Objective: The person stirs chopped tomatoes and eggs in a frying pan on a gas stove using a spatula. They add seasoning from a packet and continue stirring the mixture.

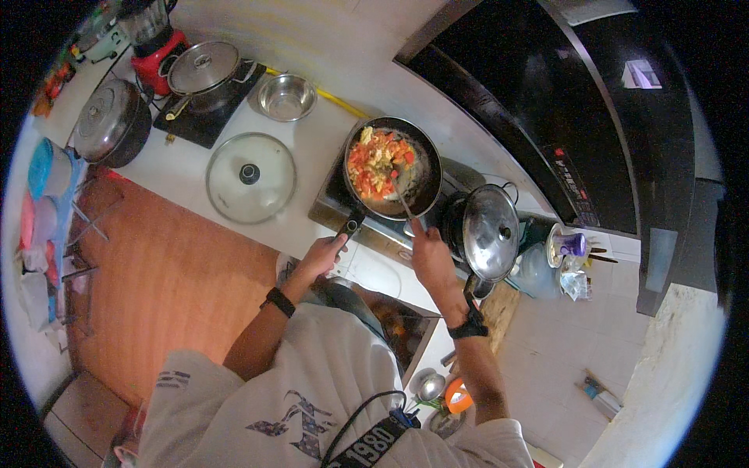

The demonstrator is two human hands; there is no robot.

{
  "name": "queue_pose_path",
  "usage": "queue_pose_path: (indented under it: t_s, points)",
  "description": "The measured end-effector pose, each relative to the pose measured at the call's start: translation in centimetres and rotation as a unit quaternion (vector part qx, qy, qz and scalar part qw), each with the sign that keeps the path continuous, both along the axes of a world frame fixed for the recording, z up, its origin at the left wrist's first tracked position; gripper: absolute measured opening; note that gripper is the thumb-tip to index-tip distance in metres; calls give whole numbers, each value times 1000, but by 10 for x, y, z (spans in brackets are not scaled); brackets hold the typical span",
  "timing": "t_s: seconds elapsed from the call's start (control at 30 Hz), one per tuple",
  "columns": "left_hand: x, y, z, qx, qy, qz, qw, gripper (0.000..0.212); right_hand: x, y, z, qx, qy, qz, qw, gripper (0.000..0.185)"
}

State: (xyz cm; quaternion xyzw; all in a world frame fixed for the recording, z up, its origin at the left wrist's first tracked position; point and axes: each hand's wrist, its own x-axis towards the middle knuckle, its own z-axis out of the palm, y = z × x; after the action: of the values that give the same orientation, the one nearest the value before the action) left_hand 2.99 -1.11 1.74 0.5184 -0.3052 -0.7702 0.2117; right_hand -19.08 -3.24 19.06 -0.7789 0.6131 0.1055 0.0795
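Note:
My left hand [323,255] is closed around the black handle [351,227] of a dark frying pan [434,169] on the gas stove. Chopped tomato and scrambled egg [377,164] lie mostly in the pan's left half. In my right hand [432,257] is a utensil with a thin metal shaft [402,199]; its head is down in the food, so its shape is hidden. To the left of the pan, a round glass lid [263,196] with a black knob lies on the white counter. Right of it stands a lidded pot [490,245] with a domed metal lid.
An empty steel bowl [287,99] stands near the wall. Further left are a steel pot on a black hob [202,131], a dark lidded pot [111,126] and a red blender base [158,61]. A dark range hood [526,111] overhangs the stove's right side.

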Motion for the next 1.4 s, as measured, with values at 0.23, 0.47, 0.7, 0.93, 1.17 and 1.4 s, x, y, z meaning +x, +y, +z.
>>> queue_pose_path:
  t_s: [0.23, 0.47, 0.7, 0.93, 1.17, 1.4]
  points:
    - [0, 0, -4, 12, -8, 5, 1000, 48, -18, -13, 43, -94, -144, -50, 984, 36]
    - [-3, -5, 6, 9, -4, 4, 1000, 49, 5, -93, -37, -77, -73, -11, 994, 46]
    - [-2, -1, 2, 10, 2, 15, 1000, 49, 4, -7, 15, 65, -20, 38, 997, 65]
    - [3, -1, 8, 6, 17, 10, 1000, 45, 1, 17, 108, 36, -113, -58, 991, 41]
    - [1, -5, 11, 27, 17, 0, 999, 45, 1, -2, 27, -56, -127, -84, 987, 34]
    - [1, -4, 12, 19, 5, 8, 1000, 49, -12, -23, 76, -90, -185, -235, 950, 28]
